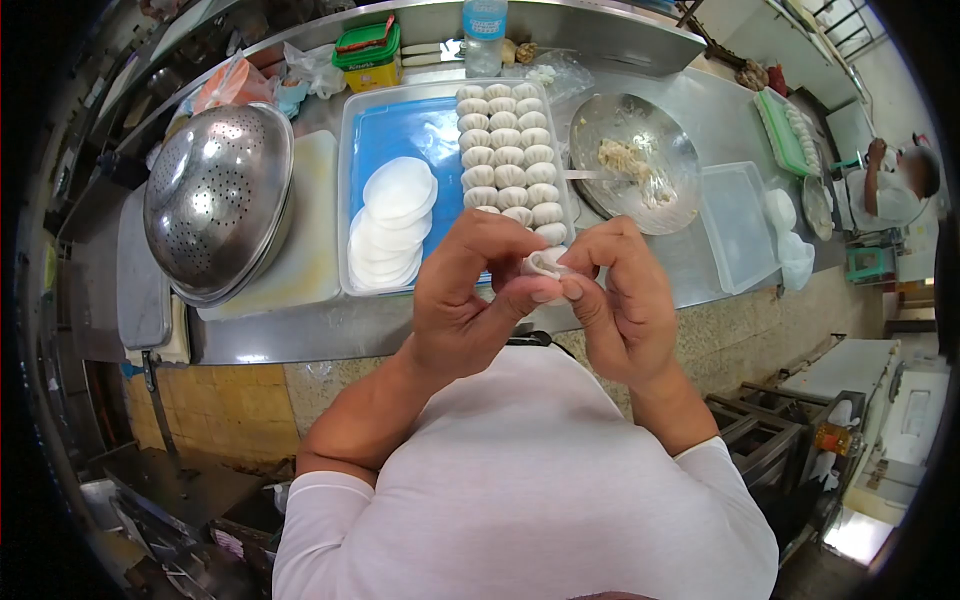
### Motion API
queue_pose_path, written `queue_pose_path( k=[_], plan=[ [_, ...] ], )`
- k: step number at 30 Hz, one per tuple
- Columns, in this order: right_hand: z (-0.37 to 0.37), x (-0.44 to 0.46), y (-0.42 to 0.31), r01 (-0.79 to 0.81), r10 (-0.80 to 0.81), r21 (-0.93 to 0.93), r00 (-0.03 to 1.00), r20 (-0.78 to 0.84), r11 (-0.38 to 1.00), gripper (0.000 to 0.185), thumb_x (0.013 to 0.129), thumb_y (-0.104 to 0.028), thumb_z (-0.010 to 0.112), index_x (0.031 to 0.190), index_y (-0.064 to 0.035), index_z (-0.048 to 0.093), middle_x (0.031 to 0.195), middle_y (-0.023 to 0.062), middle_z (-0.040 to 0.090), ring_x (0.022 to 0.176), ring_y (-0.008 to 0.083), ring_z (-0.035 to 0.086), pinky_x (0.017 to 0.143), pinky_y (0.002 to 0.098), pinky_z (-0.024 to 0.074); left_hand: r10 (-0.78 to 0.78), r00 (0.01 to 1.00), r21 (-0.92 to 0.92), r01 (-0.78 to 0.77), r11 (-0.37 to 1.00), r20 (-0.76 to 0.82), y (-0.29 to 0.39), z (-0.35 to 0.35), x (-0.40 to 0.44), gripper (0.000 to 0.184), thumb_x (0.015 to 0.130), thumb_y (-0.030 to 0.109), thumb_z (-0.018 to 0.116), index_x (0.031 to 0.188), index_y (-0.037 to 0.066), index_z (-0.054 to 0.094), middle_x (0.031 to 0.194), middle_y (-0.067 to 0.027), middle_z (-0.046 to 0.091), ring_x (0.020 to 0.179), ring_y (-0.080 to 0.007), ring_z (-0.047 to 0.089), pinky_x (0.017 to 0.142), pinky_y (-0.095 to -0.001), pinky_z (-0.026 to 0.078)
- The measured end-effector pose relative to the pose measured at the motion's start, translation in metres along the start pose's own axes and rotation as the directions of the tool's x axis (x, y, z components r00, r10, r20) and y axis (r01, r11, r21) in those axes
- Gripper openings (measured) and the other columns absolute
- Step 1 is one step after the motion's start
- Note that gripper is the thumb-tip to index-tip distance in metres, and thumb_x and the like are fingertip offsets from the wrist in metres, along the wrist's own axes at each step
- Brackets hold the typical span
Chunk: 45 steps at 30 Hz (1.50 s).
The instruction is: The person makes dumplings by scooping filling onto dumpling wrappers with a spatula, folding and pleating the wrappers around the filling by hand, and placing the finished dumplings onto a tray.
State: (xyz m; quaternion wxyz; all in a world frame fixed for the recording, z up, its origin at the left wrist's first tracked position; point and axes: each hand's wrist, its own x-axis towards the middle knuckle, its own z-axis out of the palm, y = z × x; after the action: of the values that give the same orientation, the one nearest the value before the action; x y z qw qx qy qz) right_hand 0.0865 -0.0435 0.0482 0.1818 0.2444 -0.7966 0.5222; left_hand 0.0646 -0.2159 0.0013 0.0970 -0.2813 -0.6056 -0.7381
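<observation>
A partly folded white dumpling (545,264) is pinched between my two hands, above the front edge of the tray. My left hand (470,290) grips its left side between thumb and fingers. On its right side, my right hand (622,300) presses the edge with thumb and forefinger. Just beyond my hands, rows of pleated dumplings (508,152) fill the right part of a blue-bottomed tray (410,115). Round white wrappers (388,235) lie overlapped in the tray's left part. To the right stands a metal bowl (660,130) with pale filling (625,160) and a flat metal utensil (590,174).
An upturned metal colander (215,200) sits left on a cutting board (310,200). Behind the tray stand a yellow-green tub (368,62) and a water bottle (484,35). A clear plastic lid (738,225) lies right of the bowl. Another person (895,190) is at far right.
</observation>
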Motion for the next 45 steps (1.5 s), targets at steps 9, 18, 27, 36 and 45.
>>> queue_pose_path(
  k=[9,18,27,36,45],
  plan=[
    [0.006,0.002,0.002,-0.027,0.027,0.075,1.000,-0.003,0.997,0.009,0.088,0.004,0.067,0.095,0.0019,0.063,0.088,0.0110,0.061,0.077,0.0241,0.056,0.067,0.0331,0.0465,-0.002,1.000,0.043,0.003,0.999,-0.026,0.002,-0.007,0.000,0.019,0.089,0.009,0.078,0.102,0.002,0.067,0.096,-0.0045,0.057,0.072,-0.0072,0.049,0.061,-0.0213,0.042],
    [-0.012,0.001,0.020,-0.006,0.003,0.086,1.000,0.026,0.996,0.010,0.088,0.003,0.067,0.097,0.0018,0.063,0.089,0.0112,0.060,0.078,0.0235,0.058,0.068,0.0312,0.0483,-0.009,0.998,0.135,0.018,0.991,-0.064,0.001,0.011,0.001,0.018,0.090,0.009,0.076,0.102,-0.001,0.067,0.096,-0.0062,0.059,0.076,-0.0088,0.053,0.064,-0.0214,0.045],
    [-0.041,0.004,0.059,0.043,-0.063,0.182,0.992,0.109,0.982,0.015,0.087,0.003,0.068,0.100,0.0016,0.062,0.090,0.0117,0.061,0.078,0.0248,0.060,0.067,0.0324,0.0498,-0.209,0.967,0.100,0.225,0.969,-0.148,0.002,0.038,0.006,0.016,0.090,0.005,0.075,0.102,-0.002,0.068,0.101,-0.0087,0.060,0.089,-0.0129,0.055,0.077,-0.0241,0.046],
    [-0.060,0.001,0.093,-0.074,-0.027,0.305,0.950,0.312,0.950,0.016,0.086,-0.001,0.072,0.100,-0.0008,0.063,0.085,0.0096,0.056,0.074,0.0234,0.057,0.065,0.0321,0.0483,-0.272,0.961,0.307,0.274,0.912,-0.051,-0.003,0.047,0.013,0.019,0.087,0.009,0.079,0.103,0.001,0.070,0.095,-0.0040,0.062,0.075,-0.0102,0.053,0.068,-0.0229,0.043],
    [-0.044,-0.002,0.089,-0.043,-0.050,0.262,0.940,0.339,0.964,0.029,0.086,-0.003,0.075,0.113,-0.0035,0.066,0.088,0.0055,0.058,0.080,0.0151,0.057,0.071,0.0271,0.0477,-0.737,0.620,-0.572,0.718,0.396,0.268,-0.031,0.011,-0.003,0.034,0.106,0.021,0.052,0.130,-0.003,0.056,0.107,-0.0091,0.068,0.088,-0.0149,0.067,0.074,-0.0326,0.058]
  ],
)
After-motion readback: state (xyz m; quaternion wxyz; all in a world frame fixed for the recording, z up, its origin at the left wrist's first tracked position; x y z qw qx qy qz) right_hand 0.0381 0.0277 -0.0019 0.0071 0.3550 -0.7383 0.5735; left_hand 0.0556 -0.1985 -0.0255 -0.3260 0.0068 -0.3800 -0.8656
